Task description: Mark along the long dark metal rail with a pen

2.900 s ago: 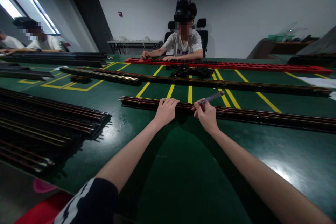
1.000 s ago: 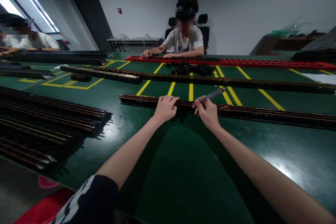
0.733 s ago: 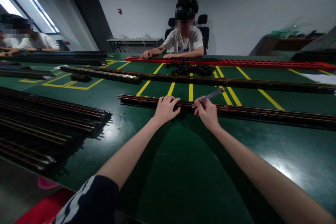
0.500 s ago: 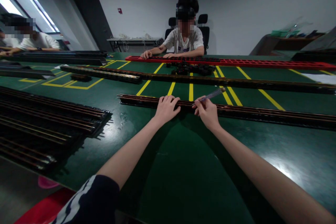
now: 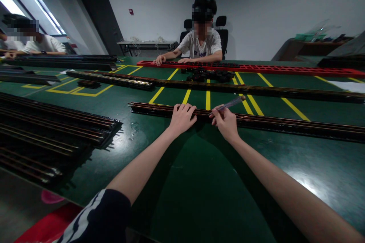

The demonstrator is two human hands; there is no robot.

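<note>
Green tabletop [image 5: 205, 182] spreads broadly between the person's forearms, its near edge slanting off at lower left. Crosswise ahead lies one long black strip [image 5: 279, 124], its left end well inside that edge, the other running out of view at right. One left hand [image 5: 183, 118] drapes over it, fingers slightly spread (whether they grip, I cannot tell). One right hand [image 5: 225, 123] pinches one clear-handled tool [image 5: 232, 102], tip at the strip. Beyond sit one red rack [image 5: 285, 70] and one co-worker [image 5: 201, 43].

The surface [image 5: 216, 182] is green with yellow lines [image 5: 208, 97]; the nearest long rail [image 5: 285, 125] black, copper-streaked; the tool handle [image 5: 231, 102] translucent purplish; the far frame [image 5: 285, 70] red; the sleeve [image 5: 112, 209] navy, white-striped.
</note>
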